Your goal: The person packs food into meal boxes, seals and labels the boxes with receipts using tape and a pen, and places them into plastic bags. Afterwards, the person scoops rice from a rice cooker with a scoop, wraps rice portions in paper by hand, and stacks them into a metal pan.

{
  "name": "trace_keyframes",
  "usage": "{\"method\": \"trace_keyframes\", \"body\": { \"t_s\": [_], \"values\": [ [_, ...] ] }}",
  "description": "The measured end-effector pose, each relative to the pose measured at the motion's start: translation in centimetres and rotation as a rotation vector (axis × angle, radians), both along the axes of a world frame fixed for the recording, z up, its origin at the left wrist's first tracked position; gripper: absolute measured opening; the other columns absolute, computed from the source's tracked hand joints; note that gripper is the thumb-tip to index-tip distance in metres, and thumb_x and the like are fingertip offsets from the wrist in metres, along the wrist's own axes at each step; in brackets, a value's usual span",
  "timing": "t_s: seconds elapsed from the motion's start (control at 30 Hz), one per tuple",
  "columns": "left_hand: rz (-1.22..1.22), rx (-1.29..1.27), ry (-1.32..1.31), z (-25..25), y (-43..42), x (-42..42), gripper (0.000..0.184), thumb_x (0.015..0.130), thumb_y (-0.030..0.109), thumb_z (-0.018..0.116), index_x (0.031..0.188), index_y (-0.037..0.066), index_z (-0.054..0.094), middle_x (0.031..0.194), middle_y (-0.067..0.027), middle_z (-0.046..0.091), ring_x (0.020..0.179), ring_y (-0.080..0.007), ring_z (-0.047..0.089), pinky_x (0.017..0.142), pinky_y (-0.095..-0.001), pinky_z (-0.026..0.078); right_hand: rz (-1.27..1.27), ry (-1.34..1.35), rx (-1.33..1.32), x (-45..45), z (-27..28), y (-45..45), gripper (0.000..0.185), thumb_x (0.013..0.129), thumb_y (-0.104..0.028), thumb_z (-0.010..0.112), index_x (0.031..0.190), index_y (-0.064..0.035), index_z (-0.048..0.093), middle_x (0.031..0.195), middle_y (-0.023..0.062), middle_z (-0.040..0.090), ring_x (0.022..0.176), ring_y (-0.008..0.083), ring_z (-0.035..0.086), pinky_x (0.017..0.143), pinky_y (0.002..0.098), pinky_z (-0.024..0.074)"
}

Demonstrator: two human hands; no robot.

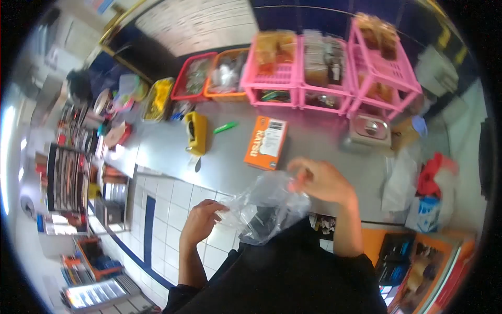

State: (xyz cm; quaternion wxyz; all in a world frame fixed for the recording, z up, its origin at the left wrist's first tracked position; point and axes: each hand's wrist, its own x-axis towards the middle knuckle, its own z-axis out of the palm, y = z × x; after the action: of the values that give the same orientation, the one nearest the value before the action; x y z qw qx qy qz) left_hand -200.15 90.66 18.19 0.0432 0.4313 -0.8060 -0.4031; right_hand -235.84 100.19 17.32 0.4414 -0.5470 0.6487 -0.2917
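A clear plastic bag (266, 206) hangs crumpled between my two hands, in front of my dark clothing and the counter's front edge. My left hand (201, 220) pinches the bag's left edge between thumb and fingers. At its upper right side, my right hand (324, 180) has curled fingers closed on the bag; the fingertips are a little blurred. Just beyond the bag, an orange box (257, 137) printed "KATSU", with a white label, lies on the metal counter (314, 138).
A yellow tape dispenser (196, 133) and a green marker (226, 127) lie left of the box. Behind stand pink baskets (282, 73), a red tray (183, 83) and an orange tray (226, 96). A lidded metal container (368, 131) and plastic bags (402, 180) are at right.
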Motion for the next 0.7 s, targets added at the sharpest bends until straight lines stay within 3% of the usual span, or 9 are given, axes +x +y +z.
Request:
{"method": "trace_keyframes", "body": {
  "t_s": [0.03, 0.1, 0.13, 0.17, 0.23, 0.3, 0.53, 0.67, 0.7],
  "values": [
    [0.071, 0.046, 0.007, -1.5, 0.3, 1.7, 0.029, 0.082, -0.008, 0.05, 0.099, 0.001, 0.072, 0.098, -0.0194, 0.066, 0.073, -0.0288, 0.07, 0.069, -0.0377, 0.057, -0.171, 0.024, -0.059, 2.2, -1.2, -2.8, 0.053, 0.085, -0.047, 0.074, 0.125, -0.0146, 0.061, 0.088, 0.0133, 0.072, 0.088, 0.0307, 0.072, 0.079, 0.0438, 0.0538],
    [0.219, 0.142, 0.029, -4.1, 1.6, 3.3, 0.017, 0.086, -0.006, 0.05, 0.087, -0.003, 0.067, 0.093, -0.0165, 0.062, 0.068, -0.0259, 0.067, 0.066, -0.0361, 0.057, -0.523, 0.081, 0.007, 6.3, -3.5, -9.4, 0.074, 0.083, -0.046, 0.077, 0.143, -0.0167, 0.048, 0.124, 0.0239, 0.064, 0.113, 0.034, 0.066, 0.091, 0.0453, 0.0521],
    [0.22, 0.187, 0.042, -5.2, 2.4, 4.0, 0.012, 0.087, 0.0, 0.055, 0.088, -0.003, 0.066, 0.093, -0.0172, 0.061, 0.075, -0.0275, 0.067, 0.067, -0.0378, 0.056, -0.525, 0.094, 0.004, 8.4, -5.1, -11.7, 0.074, 0.083, -0.046, 0.077, 0.143, -0.0167, 0.048, 0.124, 0.0239, 0.064, 0.113, 0.034, 0.066, 0.091, 0.0453, 0.0521],
    [0.199, 0.154, 0.112, -7.3, 3.1, 4.9, 0.009, 0.086, 0.004, 0.059, 0.088, -0.003, 0.065, 0.091, -0.0177, 0.061, 0.079, -0.0299, 0.066, 0.069, -0.0398, 0.055, -0.62, 0.429, 0.001, 10.4, -7.6, -14.3, 0.084, 0.081, -0.046, 0.079, 0.149, -0.0174, 0.04, 0.141, 0.0279, 0.044, 0.126, 0.0398, 0.054, 0.098, 0.0498, 0.048],
    [0.175, 0.101, 0.138, -9.1, 3.6, 5.6, 0.015, 0.085, 0.011, 0.067, 0.086, -0.003, 0.061, 0.089, -0.0187, 0.06, 0.083, -0.0349, 0.064, 0.073, -0.0436, 0.053, -0.716, 0.778, 0.0, 12.7, -10.3, -16.7, 0.094, 0.079, -0.046, 0.08, 0.155, -0.0181, 0.033, 0.158, 0.0319, 0.024, 0.139, 0.0456, 0.042, 0.104, 0.0542, 0.0438],
    [0.165, 0.079, 0.064, -8.3, 3.4, 5.6, 0.028, 0.084, 0.019, 0.076, 0.083, -0.002, 0.057, 0.088, -0.0207, 0.059, 0.08, -0.0408, 0.059, 0.072, -0.0476, 0.049, -0.716, 0.718, 0.123, 14.0, -11.6, -17.0, 0.101, 0.075, -0.043, 0.082, 0.158, -0.0234, 0.029, 0.163, 0.031, -0.008, 0.147, 0.0537, 0.019, 0.11, 0.0635, 0.0346],
    [0.227, 0.006, 0.219, -11.3, -0.9, 10.2, 0.036, 0.083, 0.02, 0.079, 0.076, -0.001, 0.051, 0.077, -0.0171, 0.053, 0.07, -0.037, 0.052, 0.065, -0.0452, 0.042, -0.955, 0.739, 0.18, 10.6, -13.5, -8.9, 0.098, 0.075, -0.043, 0.081, 0.157, -0.0284, 0.032, 0.162, 0.0339, -0.007, 0.148, 0.0527, 0.018, 0.112, 0.0661, 0.0275],
    [0.187, -0.058, 0.255, -12.6, -3.9, 12.5, 0.025, 0.083, 0.016, 0.078, 0.083, 0.0, 0.059, 0.092, -0.0197, 0.06, 0.078, -0.0378, 0.061, 0.07, -0.0439, 0.052, -1.0, 1.022, 0.246, 10.0, -14.7, -8.4, 0.101, 0.077, -0.059, 0.076, 0.159, -0.0227, 0.029, 0.161, 0.0379, 0.002, 0.15, 0.0542, 0.012, 0.116, 0.0691, 0.0134],
    [0.171, -0.105, 0.196, -12.9, -4.3, 12.9, 0.017, 0.085, 0.015, 0.077, 0.091, 0.002, 0.068, 0.102, -0.0209, 0.062, 0.079, -0.0363, 0.066, 0.07, -0.0425, 0.055, -0.941, 0.926, 0.18, 10.2, -15.1, -9.4, 0.102, 0.078, -0.063, 0.072, 0.159, -0.0213, 0.026, 0.16, 0.0392, 0.004, 0.15, 0.0543, 0.011, 0.116, 0.0704, 0.0084]
  ]
}}
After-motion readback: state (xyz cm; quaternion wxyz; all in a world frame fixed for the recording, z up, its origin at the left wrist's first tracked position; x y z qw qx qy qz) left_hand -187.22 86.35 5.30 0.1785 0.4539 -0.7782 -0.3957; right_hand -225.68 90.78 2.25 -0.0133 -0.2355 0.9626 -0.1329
